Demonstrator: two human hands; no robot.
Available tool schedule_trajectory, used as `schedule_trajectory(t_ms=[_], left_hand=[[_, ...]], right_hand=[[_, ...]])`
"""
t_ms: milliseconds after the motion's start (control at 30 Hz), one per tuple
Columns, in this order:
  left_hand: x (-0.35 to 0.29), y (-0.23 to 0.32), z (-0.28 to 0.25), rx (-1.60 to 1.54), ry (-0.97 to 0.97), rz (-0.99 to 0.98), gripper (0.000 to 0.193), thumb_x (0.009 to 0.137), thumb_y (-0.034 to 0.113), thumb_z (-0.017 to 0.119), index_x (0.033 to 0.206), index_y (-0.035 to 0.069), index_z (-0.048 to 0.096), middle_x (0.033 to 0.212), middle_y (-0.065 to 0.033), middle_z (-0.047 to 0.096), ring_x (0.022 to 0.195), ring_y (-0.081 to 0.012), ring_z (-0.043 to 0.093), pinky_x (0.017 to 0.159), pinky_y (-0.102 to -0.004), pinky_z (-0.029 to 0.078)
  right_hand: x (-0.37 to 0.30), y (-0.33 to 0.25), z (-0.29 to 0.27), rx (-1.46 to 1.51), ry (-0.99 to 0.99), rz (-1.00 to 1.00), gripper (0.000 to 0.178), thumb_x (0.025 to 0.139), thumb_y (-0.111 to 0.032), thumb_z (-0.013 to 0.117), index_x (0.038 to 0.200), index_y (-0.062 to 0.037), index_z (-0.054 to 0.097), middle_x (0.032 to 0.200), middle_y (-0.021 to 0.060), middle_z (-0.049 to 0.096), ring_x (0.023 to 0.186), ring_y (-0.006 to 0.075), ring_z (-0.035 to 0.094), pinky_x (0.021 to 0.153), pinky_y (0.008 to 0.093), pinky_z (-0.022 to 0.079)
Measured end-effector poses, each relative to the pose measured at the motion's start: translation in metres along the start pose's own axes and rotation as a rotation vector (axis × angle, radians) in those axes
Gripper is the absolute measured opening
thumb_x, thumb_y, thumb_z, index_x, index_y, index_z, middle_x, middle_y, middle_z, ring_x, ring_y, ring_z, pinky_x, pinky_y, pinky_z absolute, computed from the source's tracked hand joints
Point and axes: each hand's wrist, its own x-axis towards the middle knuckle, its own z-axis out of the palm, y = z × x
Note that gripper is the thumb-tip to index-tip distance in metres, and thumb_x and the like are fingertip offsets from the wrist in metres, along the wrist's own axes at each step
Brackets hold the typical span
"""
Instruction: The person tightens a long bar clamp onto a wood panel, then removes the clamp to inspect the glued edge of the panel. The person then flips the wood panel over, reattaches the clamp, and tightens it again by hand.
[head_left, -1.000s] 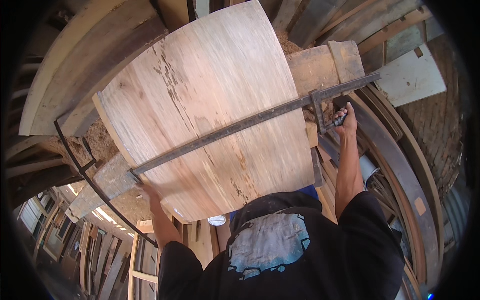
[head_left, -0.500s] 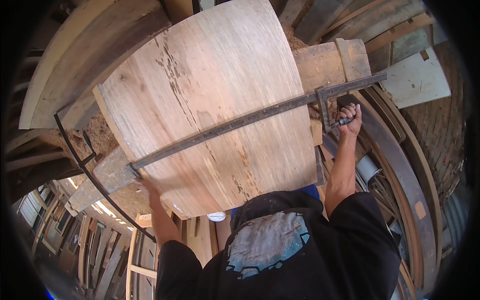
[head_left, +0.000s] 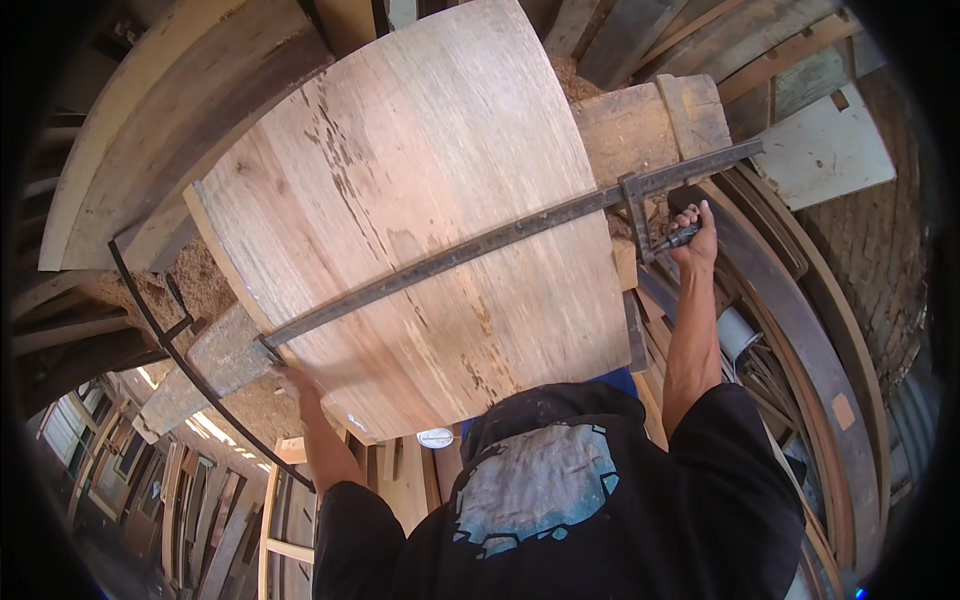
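Observation:
A wide pale wooden panel with dark streaks lies in front of me. Across it runs a long dark metal bar clamp, its sliding jaw at the panel's right edge and its other end at the left edge. My right hand is closed around the clamp's screw handle, with the thumb pointing up. My left hand is at the panel's left edge, beside the clamp's fixed end; its fingers are mostly hidden there.
Under the panel, a rough timber beam sticks out on both sides. A second dark clamp stands at the left, near sawdust. Curved boards lie at the far left; a pale sheet and a metal can are at the right.
My right hand has turned a little on the screw handle, and its thumb now stands up. The whole scene has shifted slightly in view. My left hand stays by the clamp's fixed end.

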Motion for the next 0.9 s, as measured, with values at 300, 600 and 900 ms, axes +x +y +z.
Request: schedule_trajectory(t_ms=[300, 600, 900], left_hand=[[0.061, -0.041, 0.045, 0.085, 0.039, 0.125, 0.058, 0.099, 0.044, 0.019, 0.137, 0.005, 0.040, 0.131, -0.0217, 0.050, 0.118, -0.0419, 0.048, 0.101, -0.0492, 0.038], [0.061, -0.040, 0.054, 0.202, -0.004, 0.196, 0.063, 0.098, 0.047, 0.014, 0.136, 0.004, 0.040, 0.131, -0.0249, 0.048, 0.119, -0.0436, 0.047, 0.102, -0.0526, 0.036], [0.020, -0.014, 0.017, 0.046, -0.020, 0.090, 0.059, 0.097, 0.046, 0.027, 0.139, 0.004, 0.033, 0.124, -0.0270, 0.053, 0.114, -0.0441, 0.052, 0.101, -0.0538, 0.036]], right_hand=[[0.005, 0.006, -0.016, 0.454, -0.437, 0.051, 0.020, 0.090, -0.024, 0.057, 0.091, -0.0044, 0.056, 0.063, -0.0051, 0.046, 0.054, 0.0085, 0.044, 0.055, 0.0263, 0.041], [-0.002, -0.005, -0.017, 0.215, -0.141, -0.033, 0.019, 0.092, -0.024, 0.053, 0.084, -0.0077, 0.055, 0.060, -0.0060, 0.044, 0.053, 0.0085, 0.044, 0.051, 0.0265, 0.041], [0.010, 0.001, -0.015, -0.021, 0.060, -0.064, 0.019, 0.093, -0.027, 0.054, 0.087, -0.0088, 0.054, 0.062, -0.0057, 0.045, 0.053, 0.0084, 0.046, 0.052, 0.0259, 0.043]])
